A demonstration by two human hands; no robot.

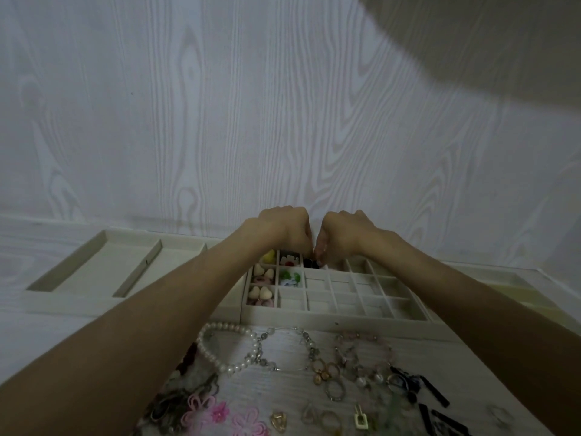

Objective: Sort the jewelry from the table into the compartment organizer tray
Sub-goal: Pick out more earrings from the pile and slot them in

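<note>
Two hands, left hand point(284, 229) and right hand point(341, 234), are meeting with fingers curled over a small dark piece point(309, 263) in a far-row compartment of the organizer tray point(333, 317), while remaining jewelry point(314, 369) is lying toward the desk's near edge.

Both forearms reach toward twelve o'clock, wrists bent downward. The left hand point(284, 229) and right hand point(341, 232) nearly touch, fingers curled downward, pinching.

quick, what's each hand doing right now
Left hand: fingers curled over the organizer tray; contents hidden.
Right hand: pinching a small dark piece.
</note>
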